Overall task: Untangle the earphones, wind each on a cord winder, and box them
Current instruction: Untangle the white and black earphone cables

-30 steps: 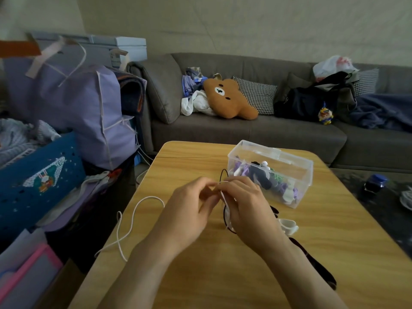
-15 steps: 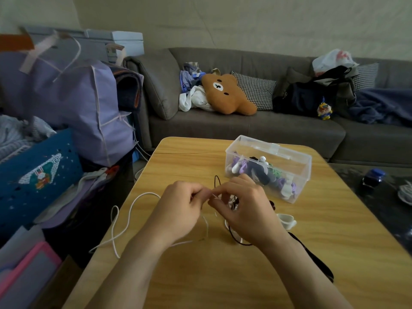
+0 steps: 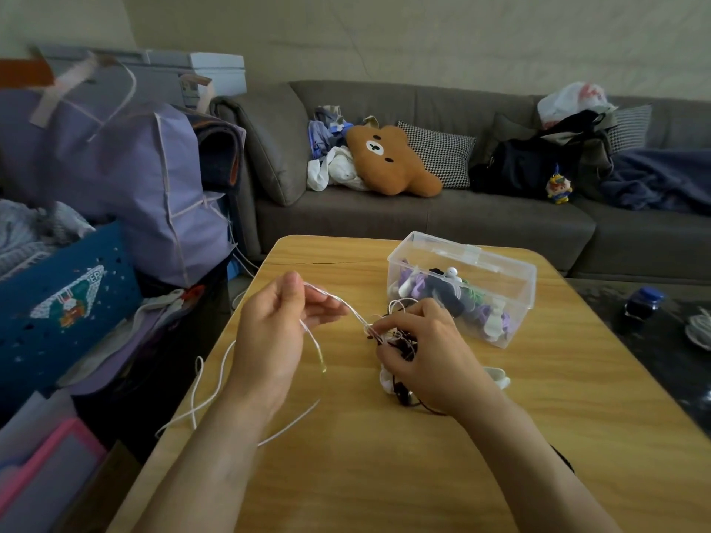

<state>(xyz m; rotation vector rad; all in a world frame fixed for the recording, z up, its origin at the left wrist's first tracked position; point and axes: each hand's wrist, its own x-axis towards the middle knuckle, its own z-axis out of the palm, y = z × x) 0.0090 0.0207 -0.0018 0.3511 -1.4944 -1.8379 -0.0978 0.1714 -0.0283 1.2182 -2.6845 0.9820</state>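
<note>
My left hand (image 3: 275, 332) pinches a white earphone cord (image 3: 215, 382) between thumb and fingers, lifted a little above the wooden table (image 3: 384, 475). The cord runs taut to the right into a tangle of black and white earphones (image 3: 398, 340), which my right hand (image 3: 423, 355) grips just over the table. Loose white loops trail across the table's left side and under my left wrist. A clear plastic box (image 3: 461, 286) with wound earphones in purple, black, white and green stands open behind my right hand. A white cord winder (image 3: 498, 377) lies to the right of my right wrist.
A grey sofa (image 3: 423, 217) with a bear cushion (image 3: 388, 159), bags and a blanket lies beyond the table. Purple bags (image 3: 115, 178) and a blue crate (image 3: 65, 302) crowd the left side. A dark blue jar (image 3: 642, 303) sits on the floor at right.
My left hand has pulled away to the left and upward, drawing a length of white cord out of the tangle. My right hand stayed on the tangle near the box.
</note>
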